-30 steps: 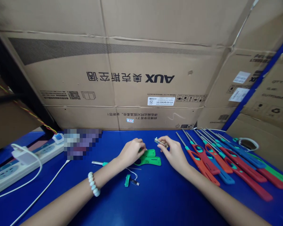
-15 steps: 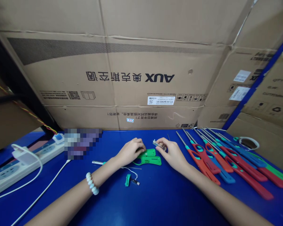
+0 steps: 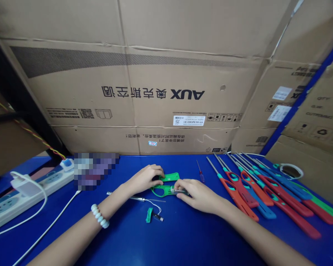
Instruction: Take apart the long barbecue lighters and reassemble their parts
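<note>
Two green lighter shell halves lie at the middle of the table. My left hand is closed on the left end of the lower green shell half, its fingers also near the upper green shell half. My right hand pinches a clear lighter gas tank at the right end of the lower half; fingers cover most of it. Nearer me are a green trigger piece, a small black igniter with white wires, and a thin metal tube, partly behind my left wrist.
Several assembled long-nosed lighters in red, orange, blue and green lie on the right. A small screwdriver is beyond my right hand. A white power strip with cables runs along the left. A cardboard wall stands behind the table.
My right hand has come down and left with the clear tank, from above the green shells to the lower half. The screwdriver now shows fully. My left hand has shifted slightly left.
</note>
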A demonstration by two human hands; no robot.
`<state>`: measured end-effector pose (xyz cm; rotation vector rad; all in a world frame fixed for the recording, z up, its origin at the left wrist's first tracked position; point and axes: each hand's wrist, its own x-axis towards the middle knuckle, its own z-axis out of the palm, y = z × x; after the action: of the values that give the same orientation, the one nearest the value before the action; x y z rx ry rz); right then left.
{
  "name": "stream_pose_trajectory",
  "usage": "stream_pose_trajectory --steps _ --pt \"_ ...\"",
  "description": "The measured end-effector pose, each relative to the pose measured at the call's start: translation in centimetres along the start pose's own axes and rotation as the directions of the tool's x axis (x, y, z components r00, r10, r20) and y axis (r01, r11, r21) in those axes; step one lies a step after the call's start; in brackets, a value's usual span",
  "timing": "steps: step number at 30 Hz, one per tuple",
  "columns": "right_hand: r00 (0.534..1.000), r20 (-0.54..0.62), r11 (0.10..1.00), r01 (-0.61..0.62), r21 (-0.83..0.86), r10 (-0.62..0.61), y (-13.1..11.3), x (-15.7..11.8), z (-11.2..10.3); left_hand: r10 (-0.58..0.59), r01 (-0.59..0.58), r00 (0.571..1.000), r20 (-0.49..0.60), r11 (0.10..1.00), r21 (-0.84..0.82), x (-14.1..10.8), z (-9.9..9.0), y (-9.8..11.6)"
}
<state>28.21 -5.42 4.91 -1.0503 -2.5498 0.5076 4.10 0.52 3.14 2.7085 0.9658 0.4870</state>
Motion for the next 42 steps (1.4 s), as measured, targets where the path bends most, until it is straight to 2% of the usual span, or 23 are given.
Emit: stream_pose_trajectory --steps 3,6,10,13,17,21,25,30,38,42 --pt "1.000 -0.023 1.000 -0.005 0.015 0.005 -0.1 0.1 -0.2 -0.003 0.003 1.000 -0.006 1.000 -0.010 0.0 -0.2 0.1" --pt "0.992 -0.120 0.994 -0.033 0.106 0.045 -0.1 0.2 -1.0 -0.008 0.008 1.000 -0.018 1.000 -0.023 -0.1 -0.5 0.9" --pt "0.951 -0.289 0.967 -0.037 0.252 0.112 0.2 0.2 -2.5 0.008 -0.009 1.000 -0.005 0.999 -0.045 -0.2 -0.8 2.5" --pt "0.925 -0.356 0.958 -0.029 0.286 0.134 0.6 0.2 -3.1 0.038 -0.036 0.999 0.031 0.998 -0.058 -0.3 -0.6 3.6" --pt "0.925 -0.351 0.958 -0.039 0.285 0.143 1.0 0.2 -2.7 0.069 -0.068 0.995 0.065 0.998 -0.016 -0.2 -0.2 4.4" --pt "0.939 -0.319 0.955 -0.032 0.294 0.130 1.0 0.3 -2.2 0.071 -0.075 0.995 0.075 0.996 0.045 -0.2 -0.1 4.4" --pt "0.932 -0.333 0.952 -0.036 0.304 0.142 1.1 0.3 -2.1 0.070 -0.078 0.994 0.086 0.993 0.092 -0.1 0.1 4.1" --pt "0.918 -0.362 0.955 -0.050 0.292 0.159 1.3 0.4 -2.3 0.044 -0.051 0.997 0.061 0.991 0.126 1.0 -0.1 2.4" --pt "0.918 -0.354 0.951 -0.070 0.302 0.180 1.7 0.5 -2.2 -0.062 0.074 0.996 -0.066 0.977 0.198 4.5 -0.7 -4.1" --pt "0.922 -0.340 0.950 -0.079 0.303 0.186 1.7 0.6 -2.2 -0.055 0.079 0.993 -0.107 0.968 0.238 5.5 -0.5 -5.9"
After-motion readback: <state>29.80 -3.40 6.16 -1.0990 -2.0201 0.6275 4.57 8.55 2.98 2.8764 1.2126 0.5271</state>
